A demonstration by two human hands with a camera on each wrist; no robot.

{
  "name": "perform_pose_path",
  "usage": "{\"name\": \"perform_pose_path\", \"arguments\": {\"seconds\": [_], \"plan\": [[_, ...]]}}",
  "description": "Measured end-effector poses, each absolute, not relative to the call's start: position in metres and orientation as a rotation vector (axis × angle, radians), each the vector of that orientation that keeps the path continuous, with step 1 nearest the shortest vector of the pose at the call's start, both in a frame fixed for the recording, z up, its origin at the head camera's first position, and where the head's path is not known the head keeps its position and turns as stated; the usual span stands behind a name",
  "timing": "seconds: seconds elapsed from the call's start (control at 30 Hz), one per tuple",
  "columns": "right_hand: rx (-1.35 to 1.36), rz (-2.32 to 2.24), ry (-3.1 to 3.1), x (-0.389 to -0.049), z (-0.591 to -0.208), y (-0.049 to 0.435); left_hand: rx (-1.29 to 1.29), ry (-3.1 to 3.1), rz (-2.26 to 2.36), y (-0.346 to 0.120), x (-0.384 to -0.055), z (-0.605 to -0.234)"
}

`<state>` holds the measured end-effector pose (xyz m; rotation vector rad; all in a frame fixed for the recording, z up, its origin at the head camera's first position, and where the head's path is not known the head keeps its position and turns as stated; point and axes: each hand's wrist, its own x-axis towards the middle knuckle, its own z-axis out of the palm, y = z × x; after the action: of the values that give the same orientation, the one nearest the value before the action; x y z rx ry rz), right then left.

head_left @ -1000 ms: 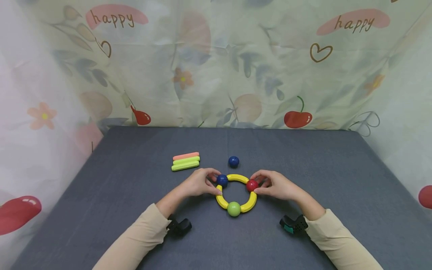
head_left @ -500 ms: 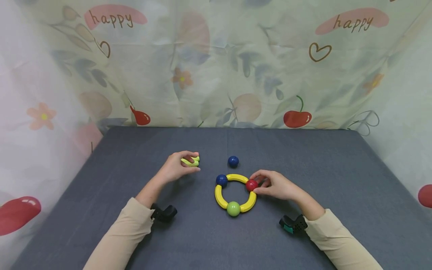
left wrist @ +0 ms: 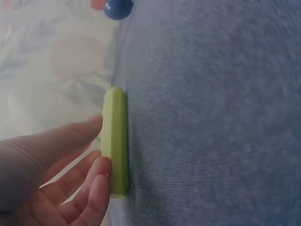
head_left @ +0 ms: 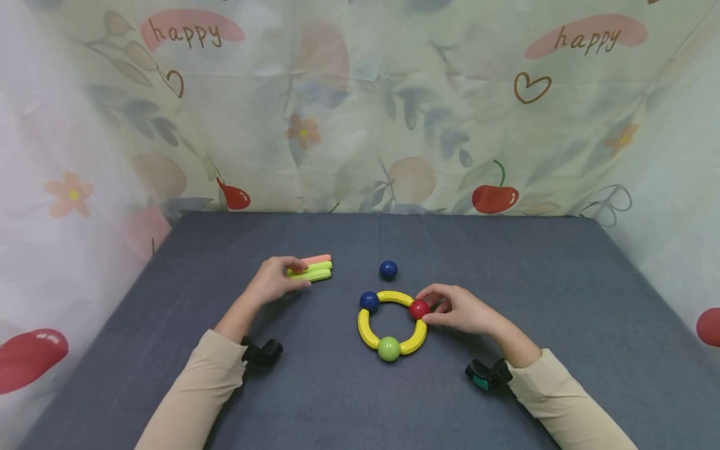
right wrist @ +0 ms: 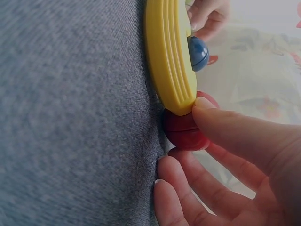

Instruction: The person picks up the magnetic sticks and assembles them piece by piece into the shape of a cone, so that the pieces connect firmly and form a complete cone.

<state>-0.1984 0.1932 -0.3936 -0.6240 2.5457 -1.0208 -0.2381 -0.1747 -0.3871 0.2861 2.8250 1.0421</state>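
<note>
A ring of yellow curved bars (head_left: 367, 330) and balls lies on the dark cloth: a blue ball (head_left: 369, 302) at upper left, a green ball (head_left: 389, 349) at the front, a red ball (head_left: 419, 309) at right. My right hand (head_left: 464, 309) holds the red ball between thumb and fingers, the thumb tip beside a yellow bar's end (right wrist: 181, 101). Over the left ends of several straight sticks my left hand (head_left: 272, 279) hovers with fingers loosely bent. In the left wrist view, thumb and fingertips are right at the edge of the near yellow-green stick (left wrist: 115, 141).
Behind the ring lies a loose blue ball (head_left: 389, 270). A salmon-pink stick (head_left: 317, 259) lies at the back of the stick row. The dark cloth (head_left: 506, 250) reaches a patterned curtain (head_left: 360, 125) at the rear.
My left hand has left the ring's blue ball, moved left to the sticks, then slid a little further left along them. My right hand stays at the red ball.
</note>
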Motion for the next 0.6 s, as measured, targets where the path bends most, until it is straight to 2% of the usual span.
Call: {"name": "perform_pose_path", "arguments": {"seconds": [0.6], "plan": [[-0.637, -1.037, 2.533, -0.1979, -0.3941, 0.1934, 0.298, 2.874, 0.852, -0.1708, -0.2388, -0.3913]]}}
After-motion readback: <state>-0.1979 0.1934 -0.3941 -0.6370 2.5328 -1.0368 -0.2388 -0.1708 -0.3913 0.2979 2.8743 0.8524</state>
